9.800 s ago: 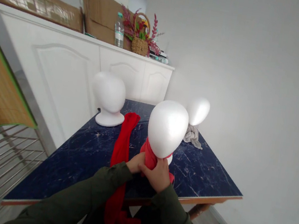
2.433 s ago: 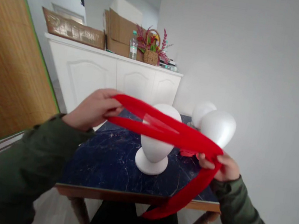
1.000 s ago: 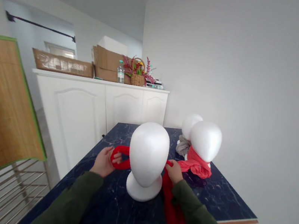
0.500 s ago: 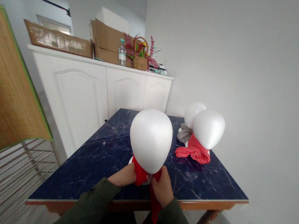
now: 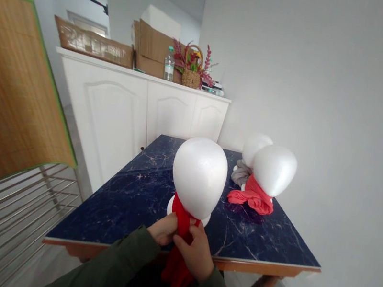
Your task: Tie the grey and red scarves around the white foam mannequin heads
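Observation:
A white mannequin head [image 5: 199,176] stands upright near the front of the blue marble-patterned table, with a red scarf [image 5: 180,265] around its neck. The scarf's loose length hangs down over the table's front edge. My left hand [image 5: 164,228] grips the scarf at the left of the neck, its fingertips partly behind the cloth. From the right, my right hand [image 5: 196,251] pinches the scarf just below the head's chin. Both hands are close together, and the cloth between them is partly hidden by my fingers.
At the table's [image 5: 133,192] right stand two more white heads, one with a coral scarf [image 5: 253,197], the other with a grey scarf [image 5: 242,173]. A white cabinet [image 5: 117,107] behind carries boxes, a bottle [image 5: 169,65] and a flower basket [image 5: 190,78]. A metal rack [image 5: 13,212] stands left.
My hands have come together in front of the neck, the right moving left and carrying the scarf's hanging length to the middle. The view has shifted slightly left.

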Demonstrator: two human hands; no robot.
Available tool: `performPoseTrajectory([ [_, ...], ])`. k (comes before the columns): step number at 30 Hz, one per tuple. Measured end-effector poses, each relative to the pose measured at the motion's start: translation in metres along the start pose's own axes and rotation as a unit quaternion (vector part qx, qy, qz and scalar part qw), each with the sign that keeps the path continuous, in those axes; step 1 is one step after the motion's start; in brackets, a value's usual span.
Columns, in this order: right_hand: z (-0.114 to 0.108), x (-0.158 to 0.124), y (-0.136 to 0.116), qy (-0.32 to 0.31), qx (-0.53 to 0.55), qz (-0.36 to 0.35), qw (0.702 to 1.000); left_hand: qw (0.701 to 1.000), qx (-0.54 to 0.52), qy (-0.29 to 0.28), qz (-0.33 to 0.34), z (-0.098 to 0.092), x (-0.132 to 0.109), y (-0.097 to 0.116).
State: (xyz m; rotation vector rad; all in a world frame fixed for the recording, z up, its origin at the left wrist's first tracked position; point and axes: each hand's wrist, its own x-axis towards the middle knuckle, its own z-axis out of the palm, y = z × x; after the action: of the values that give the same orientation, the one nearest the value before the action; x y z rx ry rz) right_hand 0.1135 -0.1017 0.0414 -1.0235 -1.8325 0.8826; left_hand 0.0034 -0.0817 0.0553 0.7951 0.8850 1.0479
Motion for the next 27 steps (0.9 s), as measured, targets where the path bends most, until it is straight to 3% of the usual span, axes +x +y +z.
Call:
performPoseTrajectory([
  [6,-0.018,-0.003,0.015,-0.009,0.015,0.031,0.999,0.997,-0.063,0.037,-0.022,-0.004,0.011,0.000],
  [9,-0.036,-0.008,0.034,0.012,0.093,0.082,0.992,0.995,-0.068,0.043,-0.057,-0.011,0.013,0.010],
  [11,-0.049,-0.008,0.046,0.019,0.219,0.128,0.967,0.993,-0.078,0.003,-0.091,-0.019,0.011,0.018],
  [14,-0.062,0.000,0.058,0.028,0.400,0.184,0.897,0.986,-0.076,-0.090,-0.116,-0.037,0.010,0.028],
  [17,-0.064,0.015,0.062,0.045,0.459,0.203,0.864,0.986,-0.012,-0.117,-0.122,-0.058,0.010,0.033],
  [19,-0.061,0.024,0.063,0.072,0.458,0.198,0.864,0.987,-0.001,-0.123,-0.104,-0.067,0.011,0.031],
  [22,-0.056,0.031,0.064,0.102,0.450,0.202,0.864,0.989,-0.074,-0.127,-0.028,-0.069,0.008,0.024],
  [24,-0.053,0.032,0.064,0.102,0.448,0.212,0.863,0.987,-0.132,-0.094,0.020,-0.068,0.003,0.020],
  [27,-0.051,0.031,0.063,0.094,0.444,0.224,0.862,0.983,-0.175,-0.030,0.039,-0.070,-0.007,0.021],
])
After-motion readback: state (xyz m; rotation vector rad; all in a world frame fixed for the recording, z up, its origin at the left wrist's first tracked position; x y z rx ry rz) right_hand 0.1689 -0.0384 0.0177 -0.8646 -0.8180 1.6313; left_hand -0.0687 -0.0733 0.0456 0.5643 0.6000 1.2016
